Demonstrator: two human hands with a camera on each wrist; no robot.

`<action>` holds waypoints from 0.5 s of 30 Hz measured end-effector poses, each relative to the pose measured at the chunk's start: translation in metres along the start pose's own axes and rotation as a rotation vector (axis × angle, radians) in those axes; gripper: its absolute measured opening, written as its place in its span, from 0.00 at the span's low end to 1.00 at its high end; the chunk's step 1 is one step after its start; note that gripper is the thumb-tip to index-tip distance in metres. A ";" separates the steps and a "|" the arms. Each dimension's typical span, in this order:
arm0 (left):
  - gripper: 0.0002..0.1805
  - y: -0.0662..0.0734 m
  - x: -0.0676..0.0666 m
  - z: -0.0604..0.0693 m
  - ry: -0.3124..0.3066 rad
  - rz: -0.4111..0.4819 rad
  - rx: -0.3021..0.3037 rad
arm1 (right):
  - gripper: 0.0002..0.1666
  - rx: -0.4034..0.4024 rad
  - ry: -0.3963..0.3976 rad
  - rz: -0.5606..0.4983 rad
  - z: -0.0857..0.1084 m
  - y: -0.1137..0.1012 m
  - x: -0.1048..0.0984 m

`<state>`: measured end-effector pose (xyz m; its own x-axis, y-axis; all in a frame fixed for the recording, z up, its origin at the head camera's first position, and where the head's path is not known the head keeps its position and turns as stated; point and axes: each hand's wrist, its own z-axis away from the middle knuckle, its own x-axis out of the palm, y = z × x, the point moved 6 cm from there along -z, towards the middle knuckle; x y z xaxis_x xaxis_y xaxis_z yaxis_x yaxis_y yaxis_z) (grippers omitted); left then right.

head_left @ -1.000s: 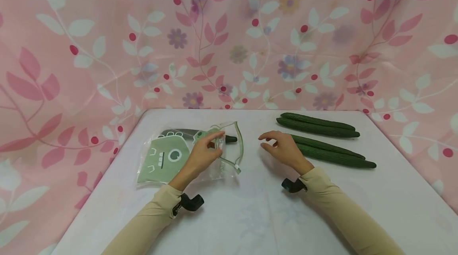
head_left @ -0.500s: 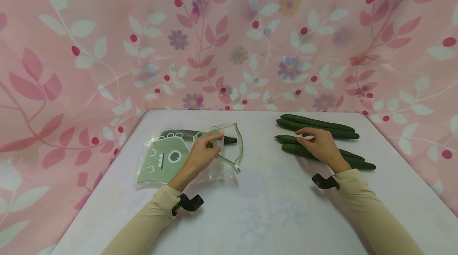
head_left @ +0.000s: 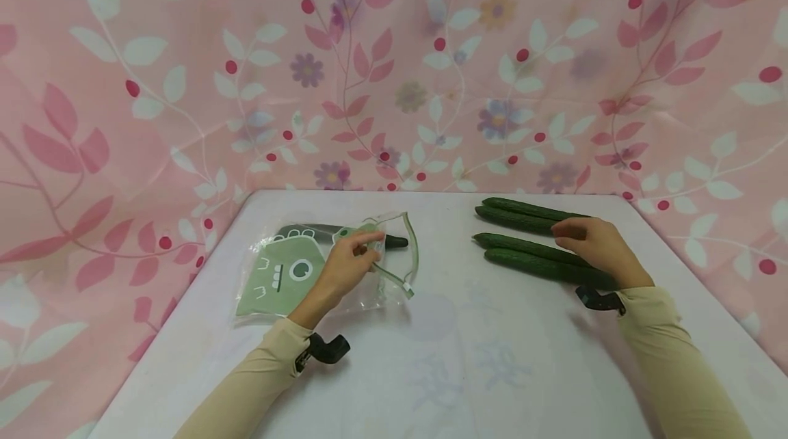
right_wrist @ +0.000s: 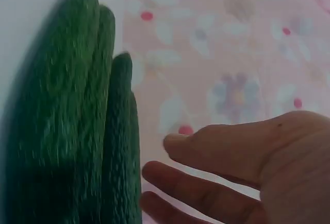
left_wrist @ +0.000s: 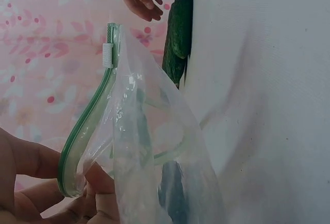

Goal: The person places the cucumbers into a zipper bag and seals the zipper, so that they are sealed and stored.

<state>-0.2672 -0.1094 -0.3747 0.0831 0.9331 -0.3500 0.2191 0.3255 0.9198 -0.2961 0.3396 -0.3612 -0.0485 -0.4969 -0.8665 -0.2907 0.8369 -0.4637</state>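
Cucumbers (head_left: 529, 249) stay put; right hand (head_left: 594, 249) has moved rightward.

A pink cloth (head_left: 394, 76) with a leafy floral print surrounds the back and sides of a white-topped table (head_left: 455, 364).

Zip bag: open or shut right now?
Open: the bag gapes at its green rim, which the left hand pinches.

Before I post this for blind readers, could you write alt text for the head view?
A person's left hand grips a clear, green-printed bag by its open mouth, a dark long item showing through, while the right hand hovers over four cucumbers lying in two pairs. The white table stands before a pink floral backdrop.
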 end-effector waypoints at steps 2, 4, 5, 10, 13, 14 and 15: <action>0.22 0.000 0.000 0.000 -0.006 0.017 -0.006 | 0.21 0.013 -0.043 0.012 0.001 0.009 -0.001; 0.21 -0.001 0.001 0.000 -0.014 0.025 -0.012 | 0.23 0.020 -0.090 0.026 0.003 0.020 -0.002; 0.21 -0.001 0.001 0.000 -0.020 0.024 -0.011 | 0.24 0.022 -0.115 0.028 0.005 0.025 -0.001; 0.21 0.001 0.001 0.000 -0.026 -0.016 0.004 | 0.23 0.029 -0.213 0.008 0.012 0.046 0.000; 0.22 0.002 0.000 -0.001 -0.021 -0.045 0.028 | 0.22 0.036 -0.247 -0.018 0.016 0.057 0.001; 0.23 0.003 0.000 -0.001 -0.024 -0.054 0.035 | 0.22 0.036 -0.254 -0.025 0.017 0.060 0.001; 0.23 0.003 0.000 0.000 -0.028 -0.058 0.041 | 0.22 0.035 -0.257 -0.027 0.018 0.064 0.001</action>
<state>-0.2669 -0.1084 -0.3717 0.0960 0.9078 -0.4082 0.2641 0.3722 0.8898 -0.2974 0.3966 -0.3949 0.2048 -0.4479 -0.8703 -0.2551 0.8340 -0.4893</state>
